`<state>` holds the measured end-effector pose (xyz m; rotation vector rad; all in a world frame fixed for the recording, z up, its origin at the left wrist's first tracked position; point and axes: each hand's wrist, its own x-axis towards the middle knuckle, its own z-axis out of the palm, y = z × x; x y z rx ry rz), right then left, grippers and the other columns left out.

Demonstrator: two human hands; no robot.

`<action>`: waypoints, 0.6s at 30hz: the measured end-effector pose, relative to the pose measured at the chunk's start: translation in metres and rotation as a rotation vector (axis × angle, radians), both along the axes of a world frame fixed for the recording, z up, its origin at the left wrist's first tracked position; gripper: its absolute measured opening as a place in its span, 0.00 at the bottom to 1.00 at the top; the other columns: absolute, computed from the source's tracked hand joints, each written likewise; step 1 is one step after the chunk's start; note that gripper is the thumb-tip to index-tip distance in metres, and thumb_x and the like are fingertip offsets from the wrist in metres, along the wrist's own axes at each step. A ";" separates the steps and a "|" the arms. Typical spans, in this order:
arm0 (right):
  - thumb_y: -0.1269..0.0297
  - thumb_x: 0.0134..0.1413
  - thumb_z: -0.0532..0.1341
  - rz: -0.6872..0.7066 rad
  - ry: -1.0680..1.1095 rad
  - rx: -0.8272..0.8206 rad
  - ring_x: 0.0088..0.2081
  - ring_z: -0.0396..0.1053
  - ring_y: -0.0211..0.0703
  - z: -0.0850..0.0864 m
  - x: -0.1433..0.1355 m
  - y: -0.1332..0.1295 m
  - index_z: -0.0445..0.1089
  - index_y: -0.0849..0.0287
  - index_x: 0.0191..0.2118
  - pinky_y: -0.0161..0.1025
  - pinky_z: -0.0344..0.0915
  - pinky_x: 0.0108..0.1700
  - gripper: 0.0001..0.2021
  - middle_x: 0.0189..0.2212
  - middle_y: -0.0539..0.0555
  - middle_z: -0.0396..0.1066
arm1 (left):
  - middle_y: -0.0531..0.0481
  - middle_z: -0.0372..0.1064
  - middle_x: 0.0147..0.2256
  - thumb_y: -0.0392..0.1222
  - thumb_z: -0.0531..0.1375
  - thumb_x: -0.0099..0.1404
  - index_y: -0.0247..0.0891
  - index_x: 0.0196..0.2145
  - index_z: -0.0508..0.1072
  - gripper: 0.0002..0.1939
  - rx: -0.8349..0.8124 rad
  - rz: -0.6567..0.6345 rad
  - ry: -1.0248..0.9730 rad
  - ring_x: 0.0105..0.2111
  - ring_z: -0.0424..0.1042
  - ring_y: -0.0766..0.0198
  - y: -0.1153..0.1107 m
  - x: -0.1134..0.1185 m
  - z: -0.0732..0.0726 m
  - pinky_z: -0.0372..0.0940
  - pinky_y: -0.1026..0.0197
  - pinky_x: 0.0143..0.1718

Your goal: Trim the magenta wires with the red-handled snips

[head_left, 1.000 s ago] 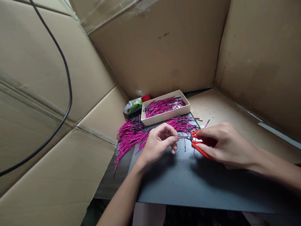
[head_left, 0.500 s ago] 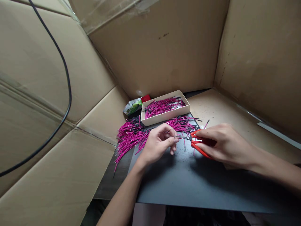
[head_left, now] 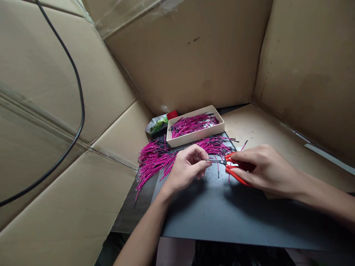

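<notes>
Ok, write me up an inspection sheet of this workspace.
Surface: dark sheet, dusted with small dark specks near the hands.
Job's things: pink strands with dark ends lie heaped on the surface, more in an open box; red-handled scissors in use.
Clutter: a green-and-white packet with a red end beside the box; a few stray strands right of the heap.
Hands: right hand grips the scissors; left hand pinches at their tips, anything held too small to tell.
Cables: one black cable curves down across the left side.
Surroundings: cardboard panels at the back and both sides; other people, nothing seen.
</notes>
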<state>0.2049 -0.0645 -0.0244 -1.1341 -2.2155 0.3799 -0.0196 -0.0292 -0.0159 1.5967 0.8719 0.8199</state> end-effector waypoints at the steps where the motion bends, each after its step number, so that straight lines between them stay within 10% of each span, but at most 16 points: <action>1: 0.64 0.56 0.58 -0.010 0.003 0.010 0.19 0.57 0.33 0.000 0.000 0.000 0.74 0.59 0.33 0.35 0.51 0.24 0.08 0.17 0.48 0.65 | 0.54 0.64 0.24 0.41 0.65 0.58 0.35 0.30 0.66 0.11 0.024 0.012 0.029 0.18 0.63 0.73 0.001 -0.001 0.000 0.60 0.69 0.17; 5: 0.63 0.58 0.57 -0.059 0.047 0.048 0.20 0.57 0.33 0.001 0.002 0.000 0.73 0.59 0.31 0.35 0.50 0.25 0.09 0.18 0.48 0.66 | 0.54 0.66 0.23 0.41 0.62 0.60 0.36 0.30 0.69 0.06 0.287 0.186 0.298 0.20 0.64 0.70 0.011 -0.013 0.005 0.61 0.67 0.22; 10: 0.64 0.57 0.58 -0.046 0.019 0.032 0.20 0.57 0.34 0.002 0.003 0.001 0.73 0.59 0.31 0.35 0.50 0.25 0.09 0.18 0.49 0.65 | 0.49 0.74 0.30 0.40 0.60 0.60 0.38 0.30 0.73 0.04 0.622 0.707 0.748 0.29 0.70 0.62 0.034 -0.055 0.007 0.63 0.60 0.33; 14: 0.61 0.58 0.57 -0.088 0.012 0.036 0.20 0.55 0.33 0.003 0.003 0.001 0.71 0.59 0.27 0.35 0.49 0.25 0.11 0.17 0.48 0.63 | 0.46 0.75 0.31 0.40 0.60 0.57 0.39 0.29 0.74 0.04 0.465 0.753 1.120 0.33 0.72 0.54 0.044 -0.081 -0.001 0.62 0.57 0.33; 18: 0.60 0.58 0.57 -0.105 -0.006 0.063 0.20 0.53 0.33 0.005 0.003 0.001 0.67 0.59 0.24 0.35 0.48 0.25 0.13 0.16 0.47 0.60 | 0.46 0.75 0.33 0.38 0.60 0.58 0.38 0.30 0.73 0.03 0.519 0.633 1.086 0.34 0.72 0.56 0.043 -0.069 -0.009 0.62 0.58 0.36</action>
